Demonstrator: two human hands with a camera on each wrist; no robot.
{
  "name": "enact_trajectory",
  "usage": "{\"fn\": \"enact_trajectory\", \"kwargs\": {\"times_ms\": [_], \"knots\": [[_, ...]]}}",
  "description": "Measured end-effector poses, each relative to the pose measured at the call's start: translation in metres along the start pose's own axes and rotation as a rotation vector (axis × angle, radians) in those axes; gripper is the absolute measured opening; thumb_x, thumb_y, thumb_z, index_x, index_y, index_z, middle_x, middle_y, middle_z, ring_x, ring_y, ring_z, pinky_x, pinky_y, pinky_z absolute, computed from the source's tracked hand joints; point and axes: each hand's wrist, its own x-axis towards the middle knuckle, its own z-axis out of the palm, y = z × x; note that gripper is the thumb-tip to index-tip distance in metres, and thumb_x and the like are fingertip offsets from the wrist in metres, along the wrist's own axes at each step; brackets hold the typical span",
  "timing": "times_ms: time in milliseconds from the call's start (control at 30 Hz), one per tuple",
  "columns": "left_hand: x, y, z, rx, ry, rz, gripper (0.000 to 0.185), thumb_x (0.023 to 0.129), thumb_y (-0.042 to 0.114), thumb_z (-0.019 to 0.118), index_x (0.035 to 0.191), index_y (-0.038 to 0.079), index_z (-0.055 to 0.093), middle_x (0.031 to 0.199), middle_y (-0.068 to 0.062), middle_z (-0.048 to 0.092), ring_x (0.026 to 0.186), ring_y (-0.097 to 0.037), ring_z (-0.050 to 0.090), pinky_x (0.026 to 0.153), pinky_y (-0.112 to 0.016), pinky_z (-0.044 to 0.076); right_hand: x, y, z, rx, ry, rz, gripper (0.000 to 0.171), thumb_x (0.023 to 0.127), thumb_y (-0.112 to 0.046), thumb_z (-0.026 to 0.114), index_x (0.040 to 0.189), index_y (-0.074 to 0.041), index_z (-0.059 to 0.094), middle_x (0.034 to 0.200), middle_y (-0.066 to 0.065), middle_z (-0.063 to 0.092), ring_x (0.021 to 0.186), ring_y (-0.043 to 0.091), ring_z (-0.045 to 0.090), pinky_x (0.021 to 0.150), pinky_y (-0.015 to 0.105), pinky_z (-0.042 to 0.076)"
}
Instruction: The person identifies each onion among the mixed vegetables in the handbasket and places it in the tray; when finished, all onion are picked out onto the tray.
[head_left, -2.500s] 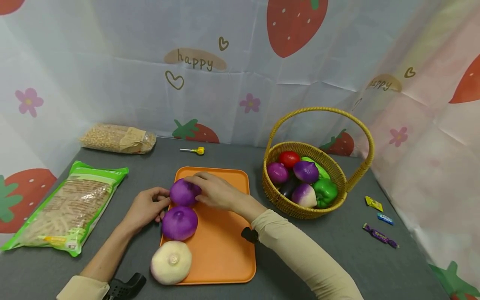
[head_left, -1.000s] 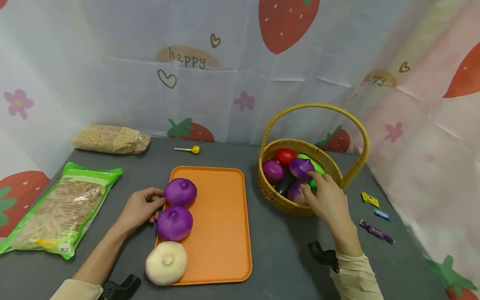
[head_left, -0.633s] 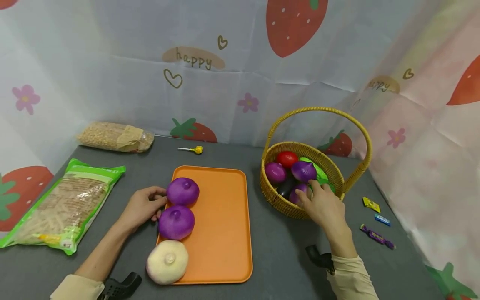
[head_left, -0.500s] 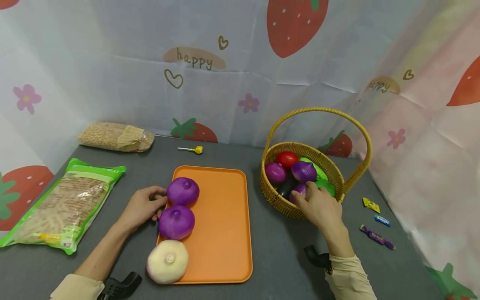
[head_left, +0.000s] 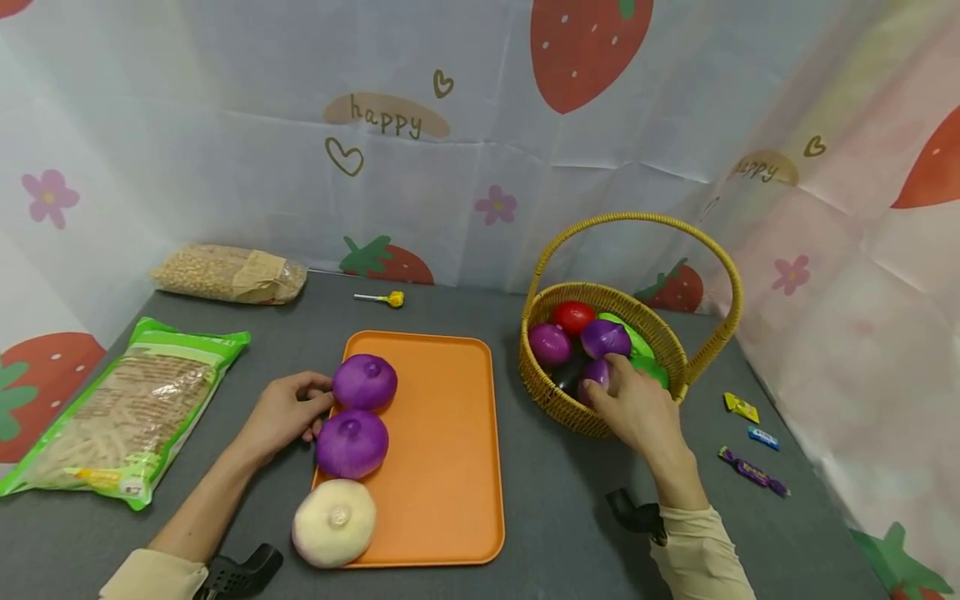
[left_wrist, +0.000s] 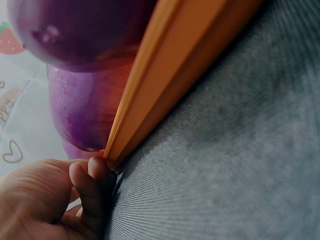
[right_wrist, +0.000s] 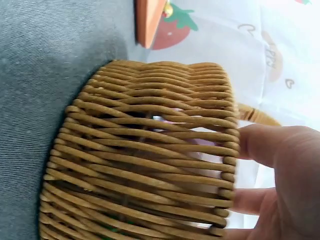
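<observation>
My right hand reaches over the near rim of the wicker basket and grips a purple-and-white turnip, thumb on the left and fingers on the far side. In the right wrist view, the basket wall hides most of the turnip. My left hand pinches the left rim of the orange tray, beside two round purple vegetables with nubs on top. A whitish turnip sits at the tray's near left corner, overhanging the rim.
The basket also holds a red tomato, purple onions, a dark eggplant and green vegetables. Noodle bag and grain bag lie left. A lollipop lies behind the tray; wrapped candies lie right.
My right hand has gone from the far purple vegetable on the tray to the basket, then closed round the turnip there. The left hand has stayed at the tray's left rim.
</observation>
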Motion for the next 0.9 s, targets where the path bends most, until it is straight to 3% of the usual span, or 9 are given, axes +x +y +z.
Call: {"fn": "enact_trajectory", "kwargs": {"times_ms": [133, 267, 500, 733, 900], "knots": [[0.001, -0.001, 0.0, 0.007, 0.003, 0.005, 0.033, 0.097, 0.015, 0.059, 0.122, -0.007, 0.059, 0.078, -0.011, 0.063, 0.049, -0.009, 0.056, 0.046, -0.028, 0.052, -0.004, -0.005, -0.01, 0.053, 0.038, 0.004, 0.065, 0.094, -0.046, 0.054, 0.147, -0.013, 0.04, 0.137, 0.021, 0.055, 0.122, 0.043, 0.054, 0.092, 0.065, 0.046], [0.0, 0.001, -0.001, 0.013, 0.004, 0.007, 0.033, 0.097, 0.015, 0.059, 0.122, -0.007, 0.058, 0.079, -0.012, 0.063, 0.049, -0.009, 0.056, 0.046, -0.028, 0.052, -0.013, -0.015, -0.017, 0.168, 0.074, -0.083, 0.063, 0.092, -0.042, 0.06, 0.146, -0.015, 0.042, 0.145, 0.017, 0.051, 0.127, 0.041, 0.051, 0.098, 0.064, 0.045], [0.0, 0.001, 0.0, 0.018, 0.004, -0.005, 0.034, 0.097, 0.015, 0.059, 0.123, -0.006, 0.058, 0.079, -0.012, 0.063, 0.049, -0.008, 0.055, 0.046, -0.027, 0.052, -0.04, -0.048, -0.013, 0.282, 0.15, -0.423, 0.061, 0.086, -0.036, 0.074, 0.141, -0.023, 0.051, 0.133, 0.004, 0.058, 0.115, 0.024, 0.057, 0.096, 0.049, 0.052], [0.0, 0.002, 0.0, 0.024, 0.003, -0.011, 0.034, 0.097, 0.017, 0.059, 0.123, -0.006, 0.058, 0.079, -0.011, 0.063, 0.049, -0.008, 0.056, 0.046, -0.027, 0.052, -0.063, -0.079, 0.003, 0.273, 0.029, -0.762, 0.062, 0.087, -0.04, 0.072, 0.144, -0.029, 0.048, 0.131, 0.003, 0.049, 0.099, 0.01, 0.057, 0.082, 0.028, 0.055], [-0.001, 0.003, 0.0, 0.018, 0.001, -0.006, 0.034, 0.097, 0.017, 0.06, 0.121, -0.006, 0.059, 0.077, -0.01, 0.063, 0.049, -0.008, 0.056, 0.046, -0.028, 0.053, -0.073, -0.094, 0.024, 0.2, -0.018, -0.958, 0.062, 0.09, -0.049, 0.065, 0.145, -0.026, 0.045, 0.129, 0.004, 0.049, 0.105, 0.012, 0.055, 0.082, 0.024, 0.053]]}}
